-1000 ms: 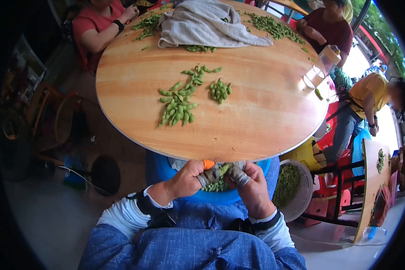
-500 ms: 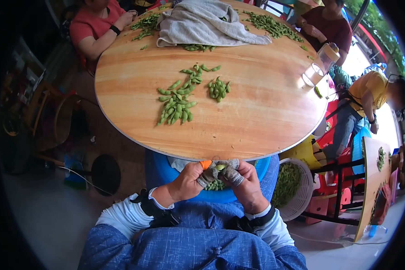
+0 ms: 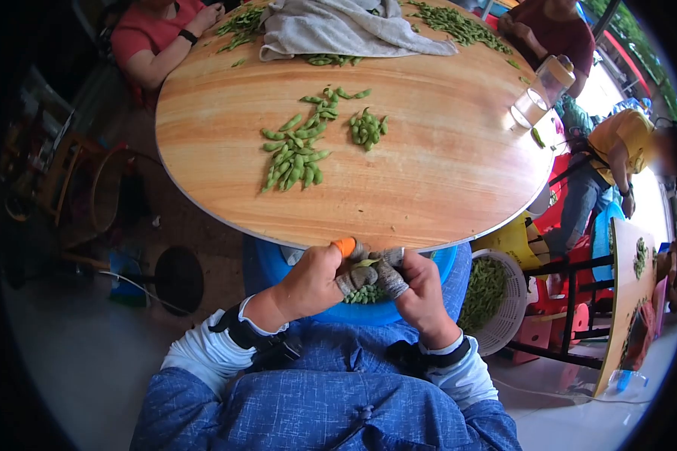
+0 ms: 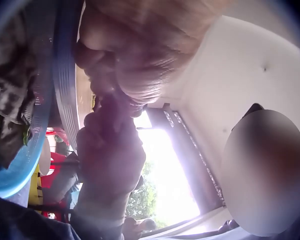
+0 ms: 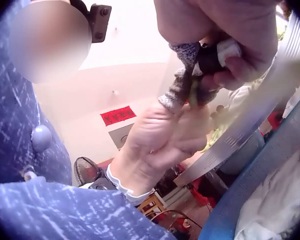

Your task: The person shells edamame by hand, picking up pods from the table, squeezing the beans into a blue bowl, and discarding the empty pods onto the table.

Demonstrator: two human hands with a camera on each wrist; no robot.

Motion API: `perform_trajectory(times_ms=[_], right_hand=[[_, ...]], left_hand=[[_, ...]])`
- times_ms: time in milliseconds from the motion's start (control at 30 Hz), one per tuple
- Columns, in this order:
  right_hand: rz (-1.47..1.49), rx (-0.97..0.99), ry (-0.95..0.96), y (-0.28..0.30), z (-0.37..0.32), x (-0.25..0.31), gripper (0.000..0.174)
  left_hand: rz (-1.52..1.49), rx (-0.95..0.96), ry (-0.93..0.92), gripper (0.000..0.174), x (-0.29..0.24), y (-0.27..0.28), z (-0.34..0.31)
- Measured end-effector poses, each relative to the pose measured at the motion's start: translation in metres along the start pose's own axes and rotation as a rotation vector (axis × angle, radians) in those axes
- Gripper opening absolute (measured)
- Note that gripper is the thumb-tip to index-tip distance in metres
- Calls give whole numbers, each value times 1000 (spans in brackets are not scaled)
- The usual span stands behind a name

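Close over the blue basin (image 3: 390,313) in the lap, both hands meet at a green soybean pod (image 3: 365,263). My left hand (image 3: 307,281) pinches one end between thumb and finger; grey covers wrap the digits, with an orange one on a finger. The other end is pinched by my right hand (image 3: 423,292), whose thumb and finger also wear grey covers. Shelled green beans (image 3: 365,295) lie in the basin under the fingers. In the right wrist view the pod is mostly hidden behind the grey-wrapped fingers (image 5: 176,92).
On the round wooden table (image 3: 226,113) ahead lie a larger pod pile (image 3: 293,158), a small one (image 3: 367,129), a grey cloth (image 3: 338,30) and a clear bottle (image 3: 541,94). A white basket (image 3: 510,308) of pods stands at right. Other people sit around.
The head view has tilted, so the table sits higher in it. Between the fingers, the pod shows as a smaller, paler piece than one second ago; both hands stay over the basin.
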State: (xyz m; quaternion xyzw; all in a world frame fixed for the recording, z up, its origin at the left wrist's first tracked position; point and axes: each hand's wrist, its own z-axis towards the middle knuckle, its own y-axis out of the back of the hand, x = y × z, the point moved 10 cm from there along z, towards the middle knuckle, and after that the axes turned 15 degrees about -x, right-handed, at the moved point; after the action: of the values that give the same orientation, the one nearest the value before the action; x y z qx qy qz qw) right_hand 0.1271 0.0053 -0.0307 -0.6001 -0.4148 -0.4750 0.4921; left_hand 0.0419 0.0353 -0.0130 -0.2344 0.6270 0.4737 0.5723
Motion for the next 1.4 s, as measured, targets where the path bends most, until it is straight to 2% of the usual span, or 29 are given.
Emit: perform_trajectory(times_ms=[100, 200, 233, 333, 367, 467, 500, 600, 633, 667, 733, 800, 867, 900, 967, 1000, 1067, 1100, 1133, 1200, 1233, 1333, 1400], right_hand=[[-14, 42, 48, -6, -2, 7, 11], [-242, 97, 258, -8, -6, 10, 5], [-307, 96, 331, -8, -7, 6, 9], [-485, 94, 463, -13, -10, 18, 11], [-568, 118, 449, -13, -10, 16, 9], [-495, 55, 383, -7, -7, 13, 8], [-415, 35, 270, -2, -6, -3, 8], [-364, 26, 150, 7, -5, -25, 6], [-349, 7, 165, 7, -6, -15, 6], [-223, -9, 55, 10, -7, -24, 8], [-185, 68, -66, 11, -10, -29, 10], [-218, 106, -107, 14, -13, -44, 11], [-309, 154, -136, 17, -14, -58, 10], [-280, 141, -172, 12, -14, -48, 12], [-240, 164, -161, 10, -12, -53, 14], [-221, 168, -156, 11, -11, -57, 15], [-193, 136, -166, 11, -8, -61, 14], [-197, 106, -183, 13, -6, -62, 13], [-198, 74, -197, 15, -5, -64, 13], [-212, 43, -135, 15, -6, -61, 15], [-228, 37, -104, 15, -8, -63, 15], [-262, 88, 59, 8, -11, -57, 16], [-366, 87, 113, 7, -12, -48, 16]], left_hand=[[-198, 17, -48, 25, -4, -5, -2], [-108, 66, -78, 22, 4, -7, -11], [-190, 80, 38, 17, 18, -11, -15], [-431, 67, 316, 17, 47, -22, -25], [-483, 41, 317, 18, 43, -24, -23], [-417, 18, 361, 20, 69, -28, -25], [-436, 34, 389, 21, 78, -31, -27], [-491, 66, 339, 23, 58, -32, -23], [-480, 51, 300, 22, 61, -33, -24], [-390, 67, 229, 21, 56, -34, -23], [-203, 94, 98, 20, 47, -34, -24], [38, 132, 62, 20, 52, -36, -30], [175, 199, 108, 18, 56, -41, -33], [163, 169, 124, 17, 55, -37, -31], [131, 133, 153, 17, 55, -35, -32], [-47, 54, 125, 21, 52, -33, -28], [37, 31, 88, 23, 56, -24, -28], [112, 57, 132, 21, 62, -21, -28], [107, 5, 130, 20, 60, -14, -29], [99, -73, 121, 20, 49, -5, -31], [162, 7, 194, 22, 44, -8, -33], [-36, -53, 116, 20, 56, -14, -30], [-211, -2, 227, 16, 65, -23, -30]])
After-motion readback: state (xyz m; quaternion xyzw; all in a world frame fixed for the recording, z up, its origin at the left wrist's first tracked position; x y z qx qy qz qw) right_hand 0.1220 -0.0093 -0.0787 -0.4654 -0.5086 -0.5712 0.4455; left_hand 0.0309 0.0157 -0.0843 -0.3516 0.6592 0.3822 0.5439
